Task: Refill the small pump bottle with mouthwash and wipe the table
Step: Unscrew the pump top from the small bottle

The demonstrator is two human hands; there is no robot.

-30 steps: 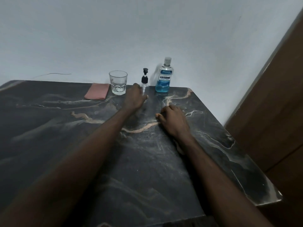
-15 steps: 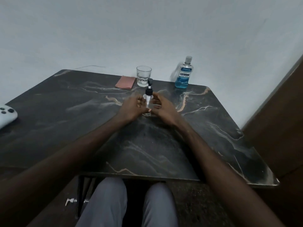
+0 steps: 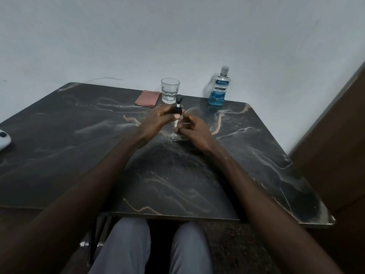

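While both hands grip pump bottle (image 3: 176,123), table (image 3: 256,175) lies open.

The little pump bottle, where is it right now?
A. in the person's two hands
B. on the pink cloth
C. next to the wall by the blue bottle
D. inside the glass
A: the left hand grips the pump bottle at its black top and the right hand holds its clear body.
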